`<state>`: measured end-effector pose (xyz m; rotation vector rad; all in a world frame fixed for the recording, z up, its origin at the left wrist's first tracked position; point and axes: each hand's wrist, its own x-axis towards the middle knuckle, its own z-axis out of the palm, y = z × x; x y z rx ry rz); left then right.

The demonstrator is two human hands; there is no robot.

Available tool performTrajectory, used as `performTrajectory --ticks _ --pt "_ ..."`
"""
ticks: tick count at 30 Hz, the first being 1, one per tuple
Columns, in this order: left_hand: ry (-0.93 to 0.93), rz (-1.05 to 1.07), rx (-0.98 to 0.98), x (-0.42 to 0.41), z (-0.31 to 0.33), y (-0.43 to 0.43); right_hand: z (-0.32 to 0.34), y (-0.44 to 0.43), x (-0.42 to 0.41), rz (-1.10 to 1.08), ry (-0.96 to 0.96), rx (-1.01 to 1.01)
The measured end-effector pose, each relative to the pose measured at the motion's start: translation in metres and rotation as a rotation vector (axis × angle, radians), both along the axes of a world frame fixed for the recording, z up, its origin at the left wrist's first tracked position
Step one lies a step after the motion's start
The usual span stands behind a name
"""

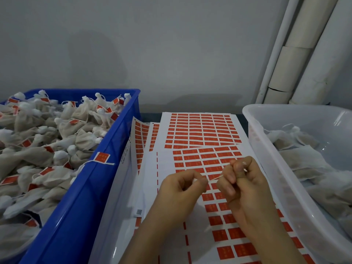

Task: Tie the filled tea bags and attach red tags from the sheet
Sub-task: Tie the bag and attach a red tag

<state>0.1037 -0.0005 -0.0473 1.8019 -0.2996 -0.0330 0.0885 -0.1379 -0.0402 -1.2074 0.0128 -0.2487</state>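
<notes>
Head view: a thin white string [215, 177] runs taut between the two hands, just above the tag sheet [202, 130]. The left hand [181, 189] pinches one end between thumb and curled fingers; the right hand [242, 180] pinches the other end, fingers curled tight. No bag shows in either hand, so whether the string belongs to one hidden under the left palm I cannot tell.

The step in hand looks like handling the drawstring, either drawing a knot closed or readying the string for a tag. The next move probably calls for peeling a red tag [219, 235] off the sheet below and folding it over the string end, which needs one hand free while the other keeps the string.

To the left, a blue crate [106, 168] holds a heap of tied, tagged bags [57, 134]. To the right, a clear tub [266, 149] holds untagged filled bags [304, 157]. More sheets lie overlapped behind.
</notes>
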Motion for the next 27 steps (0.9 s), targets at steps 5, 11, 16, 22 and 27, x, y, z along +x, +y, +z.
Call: performTrajectory --ticks 5,11,16,22,27 --pt "0.055 -0.072 0.001 0.000 -0.002 -0.001 0.003 -0.002 -0.001 -0.010 -0.043 0.041" --pt "0.076 -0.098 0.021 0.003 -0.005 0.004 0.004 0.000 -0.002 -0.016 -0.010 0.066" --pt "0.113 -0.116 0.025 -0.001 -0.005 0.006 0.003 0.000 -0.001 -0.020 0.018 0.065" --pt "0.381 -0.089 -0.100 0.014 0.003 -0.002 -0.001 0.002 0.000 0.014 0.036 0.017" --pt "0.161 -0.199 -0.137 0.004 -0.001 0.005 0.000 0.002 0.001 0.000 0.025 0.037"
